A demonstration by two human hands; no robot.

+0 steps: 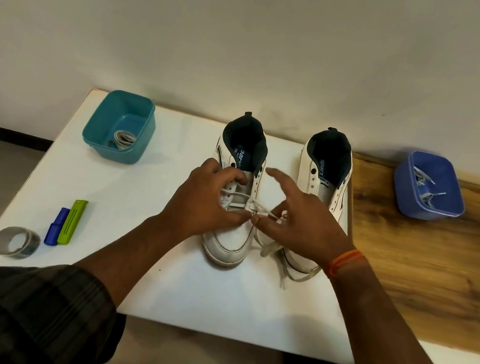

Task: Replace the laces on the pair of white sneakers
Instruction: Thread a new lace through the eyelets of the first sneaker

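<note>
Two shoes on the white board (180, 293), one lace half threaded. Start at the left, please.

— Item one, left of the left shoe (234, 200): tape roll (17, 242), a blue and green tool (66, 223) beside it, then a teal tub (120, 125) with a coiled lace (124, 139) in it, likely the fresh one for the second shoe.

— Item two?

— The left shoe itself, toe toward the person, lace (248, 202) through the lower eyelets only. Left hand (210, 199) grips its side, fingers curled over the eyelet edge, thumb pressing near the crossing.

— Item three?

— Right hand (293, 220), just right of that shoe: thumb and a lower finger seem to pinch the lace end at the eyelet, forefinger pointing free. Loose ends trail toward the toe.

— Advice for this step?

— Keep the shoe pinned, feed the tip flat through the next eyelet, pull both sides even before crossing.

— Remaining stock?

— Right shoe (322, 190), unlaced as far as shown, then a blue tub (428, 186) of lace scraps (423, 188), farthest right.
</note>
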